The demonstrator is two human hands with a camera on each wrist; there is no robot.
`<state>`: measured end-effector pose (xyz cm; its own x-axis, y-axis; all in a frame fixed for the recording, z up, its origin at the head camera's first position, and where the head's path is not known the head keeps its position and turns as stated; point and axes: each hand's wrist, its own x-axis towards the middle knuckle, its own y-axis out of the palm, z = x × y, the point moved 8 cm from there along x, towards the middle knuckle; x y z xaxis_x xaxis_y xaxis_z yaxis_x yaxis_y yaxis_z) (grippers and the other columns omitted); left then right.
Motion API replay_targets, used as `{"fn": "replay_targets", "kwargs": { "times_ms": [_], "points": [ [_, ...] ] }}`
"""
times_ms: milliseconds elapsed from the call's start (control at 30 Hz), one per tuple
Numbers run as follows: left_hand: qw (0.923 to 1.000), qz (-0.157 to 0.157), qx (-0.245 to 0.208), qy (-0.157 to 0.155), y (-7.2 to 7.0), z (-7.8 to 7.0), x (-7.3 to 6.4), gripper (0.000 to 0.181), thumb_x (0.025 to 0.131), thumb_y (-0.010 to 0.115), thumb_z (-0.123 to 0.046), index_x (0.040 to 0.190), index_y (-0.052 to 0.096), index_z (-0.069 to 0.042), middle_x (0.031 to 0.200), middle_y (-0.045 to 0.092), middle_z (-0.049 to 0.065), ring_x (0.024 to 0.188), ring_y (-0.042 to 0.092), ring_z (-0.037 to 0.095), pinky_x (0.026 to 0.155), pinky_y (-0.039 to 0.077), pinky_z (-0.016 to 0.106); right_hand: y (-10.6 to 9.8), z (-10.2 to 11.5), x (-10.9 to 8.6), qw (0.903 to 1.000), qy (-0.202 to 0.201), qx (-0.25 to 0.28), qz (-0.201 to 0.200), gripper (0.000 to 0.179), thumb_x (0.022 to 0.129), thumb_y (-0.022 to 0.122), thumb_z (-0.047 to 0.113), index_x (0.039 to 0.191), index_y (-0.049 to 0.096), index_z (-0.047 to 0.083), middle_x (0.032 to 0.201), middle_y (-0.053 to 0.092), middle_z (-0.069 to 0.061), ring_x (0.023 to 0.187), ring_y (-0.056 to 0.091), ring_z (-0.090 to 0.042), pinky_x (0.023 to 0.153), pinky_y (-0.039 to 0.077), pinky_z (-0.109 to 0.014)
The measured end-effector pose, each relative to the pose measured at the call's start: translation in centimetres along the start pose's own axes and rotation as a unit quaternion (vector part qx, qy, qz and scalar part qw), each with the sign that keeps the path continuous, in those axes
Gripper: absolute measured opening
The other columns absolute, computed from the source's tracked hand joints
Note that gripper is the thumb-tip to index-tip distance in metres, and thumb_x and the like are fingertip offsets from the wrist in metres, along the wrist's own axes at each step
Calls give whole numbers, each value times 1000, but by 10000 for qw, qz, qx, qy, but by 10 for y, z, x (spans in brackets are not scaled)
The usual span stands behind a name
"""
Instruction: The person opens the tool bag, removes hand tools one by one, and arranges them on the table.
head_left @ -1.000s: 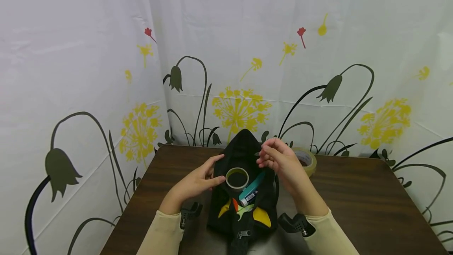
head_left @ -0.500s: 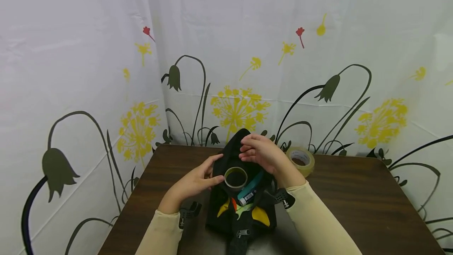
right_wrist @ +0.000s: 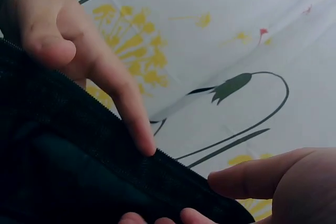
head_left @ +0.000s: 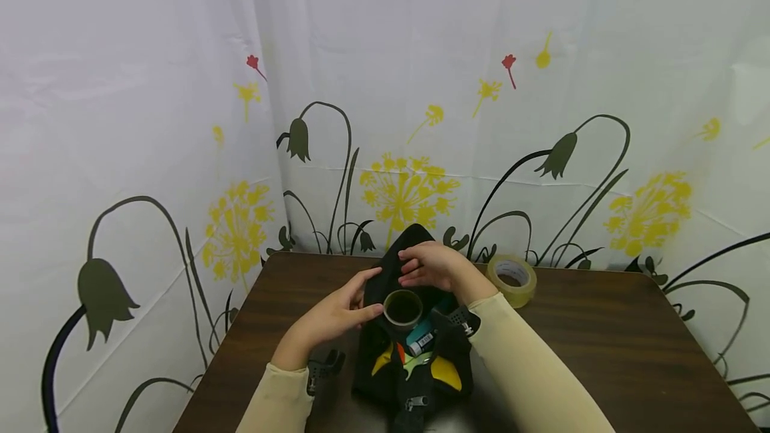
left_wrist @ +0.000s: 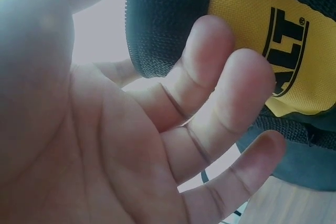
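Note:
A black zippered tool bag (head_left: 415, 236) with yellow panels stands open on the table. My left hand (head_left: 331, 316) holds its left edge, the thumb inside and the other fingers outside against a yellow panel (left_wrist: 286, 40) with black lettering. Across the bag's mouth reaches my right hand (head_left: 439, 266), its fingers loosely bent before the raised flap. Its thumb (right_wrist: 231, 179) touches the zippered edge in the right wrist view. Inside the bag are a tape roll (head_left: 402, 325), a teal object (head_left: 416, 333), a small white-labelled tube (head_left: 420, 343) and a light green piece (head_left: 416, 363).
Behind the right forearm a roll of clear packing tape (head_left: 516, 297) lies on the dark wooden table (head_left: 601, 333). A zipper pull (head_left: 416, 403) hangs at the bag's near end. A flower-printed white curtain (head_left: 361, 32) closes off the back and left.
My right hand has moved left and slightly down, from the flap's right side to across the bag's mouth. The left hand has kept its place at the left edge.

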<state>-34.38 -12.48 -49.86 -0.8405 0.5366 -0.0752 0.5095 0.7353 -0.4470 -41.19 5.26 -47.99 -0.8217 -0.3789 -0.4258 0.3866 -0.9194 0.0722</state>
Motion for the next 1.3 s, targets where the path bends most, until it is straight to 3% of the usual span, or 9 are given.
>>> {"fn": "replay_targets", "kwargs": {
  "times_ms": [133, 233, 433, 633, 900, 1033, 1167, 1200, 1300],
  "points": [
    [10000, 13, -20, -39, -1, 0, -1, 76, 96, 67, -48, 159, 22, -42, 84, 55, 8, 72, 63, 26, 67, 54, 38, 3, -6, 9, 9998, 141, -79, 115, 43, 103, 58, 22, 137, 53, -4, 126, 52, -28, 115, 65, -44, 102, 53, -49],
    [10000, 43, -28, -48, -1, 0, -1, 76, 97, 66, -48, 159, 22, -43, 85, 56, 8, 72, 62, 25, 68, 55, 41, 1, -16, 17, 9991, 319, -279, 41, 45, 102, 59, 22, 137, 52, -6, 130, 50, -29, 121, 62, -47, 106, 49, -52],
    [10000, 17, 22, -39, -2, -1, -1, 76, 97, 66, -48, 159, 22, -42, 86, 58, 7, 72, 63, 24, 65, 53, 39, -7, -35, 27, 9919, 558, -1096, -323, 49, 100, 61, 30, 133, 57, -6, 130, 55, -28, 112, 67, -41, 100, 53, -51],
    [10000, 8, 49, -23, -3, -1, -1, 75, 97, 66, -48, 158, 23, -43, 84, 56, 8, 72, 63, 25, 65, 53, 38, -11, -44, 32, 9851, 519, -1527, -598, 47, 98, 62, 30, 129, 59, -6, 121, 60, -24, 111, 67, -39, 96, 56, -50],
    [10000, 16, -2, 18, -3, 1, -1, 75, 97, 66, -47, 159, 23, -42, 84, 55, 9, 72, 62, 24, 68, 55, 38, -14, -54, 37, 9751, 458, -1940, -976, 58, 95, 66, 22, 141, 48, -8, 128, 59, -22, 118, 62, -38, 99, 54, -50],
    [10000, 2, -22, -6, -2, 1, -1, 74, 97, 65, -48, 158, 23, -43, 85, 56, 7, 75, 62, 33, 68, 54, 40, -16, -59, 39, 9681, 297, -2266, -1027, 39, 93, 66, 16, 124, 61, -7, 116, 63, -17, 106, 63, -34, 87, 57, -43],
    [10000, 36, -27, -33, -2, 1, -2, 74, 98, 64, -48, 158, 22, -42, 87, 59, 5, 72, 60, 26, 64, 51, 36, -17, -65, 44, 9615, 185, -2547, -1017, 10, 89, 64, 8, 90, 68, -1, 87, 60, -8, 80, 61, -26, 64, 53, -32],
    [10000, 39, -21, -35, -2, 2, -2, 74, 98, 64, -49, 158, 22, -42, 87, 59, 5, 71, 59, 23, 63, 50, 35, -17, -67, 45, 9596, 190, -2613, -1029, 7, 89, 63, 6, 83, 66, 2, 82, 56, -5, 74, 58, -23, 60, 50, -30],
    [10000, 39, -9, -22, -2, 3, -2, 74, 98, 64, -49, 158, 22, -42, 85, 58, 5, 67, 56, 18, 60, 47, 31, -20, -73, 48, 9530, 278, -2816, -1083, 25, 89, 58, 2, 66, 52, 12, 72, 47, -1, 62, 46, -17, 54, 40, -28]
  ]
}}
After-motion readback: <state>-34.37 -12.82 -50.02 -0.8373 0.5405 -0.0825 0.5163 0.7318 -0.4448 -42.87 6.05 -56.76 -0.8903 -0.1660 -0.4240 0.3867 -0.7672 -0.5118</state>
